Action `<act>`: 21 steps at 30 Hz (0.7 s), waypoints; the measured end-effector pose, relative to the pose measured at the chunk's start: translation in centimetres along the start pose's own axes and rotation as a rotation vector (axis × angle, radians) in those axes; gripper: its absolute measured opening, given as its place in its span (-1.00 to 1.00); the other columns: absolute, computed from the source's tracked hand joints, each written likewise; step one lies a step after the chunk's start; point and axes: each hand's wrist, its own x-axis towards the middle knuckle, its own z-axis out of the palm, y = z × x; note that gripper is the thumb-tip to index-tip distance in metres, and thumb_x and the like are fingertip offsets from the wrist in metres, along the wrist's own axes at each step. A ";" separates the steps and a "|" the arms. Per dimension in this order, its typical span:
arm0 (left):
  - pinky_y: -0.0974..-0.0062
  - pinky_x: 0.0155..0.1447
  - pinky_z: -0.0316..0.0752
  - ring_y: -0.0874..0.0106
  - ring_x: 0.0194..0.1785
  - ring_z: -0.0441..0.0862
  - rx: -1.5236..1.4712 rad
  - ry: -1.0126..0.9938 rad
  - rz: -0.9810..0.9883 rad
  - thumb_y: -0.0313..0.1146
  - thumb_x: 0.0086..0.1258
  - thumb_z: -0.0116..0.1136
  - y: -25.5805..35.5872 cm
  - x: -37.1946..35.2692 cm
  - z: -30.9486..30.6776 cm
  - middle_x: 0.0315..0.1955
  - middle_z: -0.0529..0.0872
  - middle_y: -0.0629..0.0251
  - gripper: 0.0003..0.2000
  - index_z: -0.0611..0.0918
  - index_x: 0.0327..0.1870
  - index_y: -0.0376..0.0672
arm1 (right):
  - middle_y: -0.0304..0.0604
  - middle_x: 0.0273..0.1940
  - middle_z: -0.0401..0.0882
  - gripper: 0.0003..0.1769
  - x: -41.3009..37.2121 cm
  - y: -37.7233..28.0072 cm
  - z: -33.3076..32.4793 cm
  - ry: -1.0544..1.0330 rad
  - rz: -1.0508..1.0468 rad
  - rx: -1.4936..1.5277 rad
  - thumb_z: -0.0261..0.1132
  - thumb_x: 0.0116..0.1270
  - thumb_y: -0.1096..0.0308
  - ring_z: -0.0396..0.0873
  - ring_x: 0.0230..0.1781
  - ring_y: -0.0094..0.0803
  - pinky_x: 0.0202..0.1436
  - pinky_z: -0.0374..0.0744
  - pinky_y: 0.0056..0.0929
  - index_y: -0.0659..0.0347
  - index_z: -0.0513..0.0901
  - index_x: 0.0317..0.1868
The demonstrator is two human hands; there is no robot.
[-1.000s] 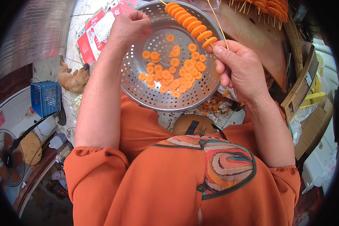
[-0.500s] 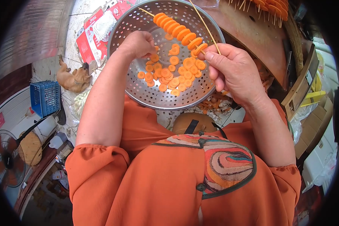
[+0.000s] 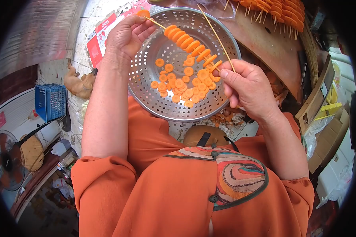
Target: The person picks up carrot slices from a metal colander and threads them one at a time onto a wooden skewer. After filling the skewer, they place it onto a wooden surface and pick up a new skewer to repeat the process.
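Note:
My right hand (image 3: 246, 87) grips two thin bamboo skewers; one skewer (image 3: 190, 42) carries a row of several carrot slices, the other skewer (image 3: 213, 33) is bare. My left hand (image 3: 127, 34) is at the far tip of the loaded skewer, pinching a single carrot slice (image 3: 143, 13) against its point. Below both hands sits a perforated metal colander (image 3: 146, 85) with several loose carrot slices (image 3: 182, 85) heaped in its bottom.
Finished carrot skewers (image 3: 279, 8) lie on a wooden board at the top right. A red and white carton (image 3: 101, 37), a dog (image 3: 80, 83), a blue crate (image 3: 49, 101) and a fan (image 3: 6, 162) are on the floor to the left. Carrot scraps (image 3: 225, 116) lie under the colander.
My left hand left the pile in the colander and rose to the skewer's tip with one carrot slice. My right hand kept the skewers nearly still.

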 end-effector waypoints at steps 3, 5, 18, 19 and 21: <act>0.26 -0.02 0.69 0.25 -0.15 0.67 0.014 0.041 0.019 -0.57 0.21 0.18 0.0 -0.4 0.7 -0.24 0.63 0.08 -0.79 0.53 -0.15 -0.39 | -0.38 -0.57 0.48 -0.80 0.0 0.0 0.0 -0.001 -0.002 0.001 0.16 0.42 0.29 0.35 -0.71 -0.74 -0.65 0.32 -0.74 0.25 0.61 -0.23; 0.26 -0.03 0.69 0.26 -0.19 0.69 0.127 -0.002 0.123 -0.56 0.22 0.15 0.1 -0.8 1.1 -0.29 0.64 0.11 -0.85 0.54 -0.19 -0.33 | -0.38 -0.58 0.48 -0.80 0.0 0.1 0.0 -0.003 -0.005 -0.003 0.16 0.42 0.29 0.35 -0.71 -0.74 -0.65 0.32 -0.74 0.25 0.61 -0.23; 0.35 0.10 0.56 0.29 -0.05 0.67 0.293 -0.247 0.093 -0.40 0.27 0.11 -0.9 -3.2 4.4 -0.17 0.68 0.14 -0.86 0.53 -0.21 -0.23 | -0.37 -0.59 0.49 -0.80 -0.1 -0.4 -0.2 0.054 -0.048 0.083 0.16 0.41 0.32 0.37 -0.72 -0.74 -0.65 0.35 -0.75 0.28 0.63 -0.19; 0.36 0.09 0.56 0.30 -0.06 0.67 0.312 -0.265 0.085 -0.40 0.28 0.11 -0.8 -3.3 4.4 -0.17 0.68 0.14 -0.86 0.54 -0.21 -0.23 | -0.37 -0.59 0.49 -0.80 -0.1 -0.3 -0.3 0.053 -0.058 0.078 0.16 0.41 0.32 0.37 -0.72 -0.74 -0.65 0.35 -0.75 0.28 0.63 -0.18; 0.37 0.08 0.56 0.31 -0.07 0.67 0.331 -0.282 0.076 -0.40 0.28 0.10 -0.7 -3.3 4.5 -0.17 0.68 0.14 -0.86 0.54 -0.21 -0.23 | -0.37 -0.59 0.49 -0.79 -0.1 -0.3 -0.3 0.058 -0.058 0.081 0.16 0.42 0.32 0.37 -0.72 -0.74 -0.65 0.35 -0.75 0.28 0.63 -0.18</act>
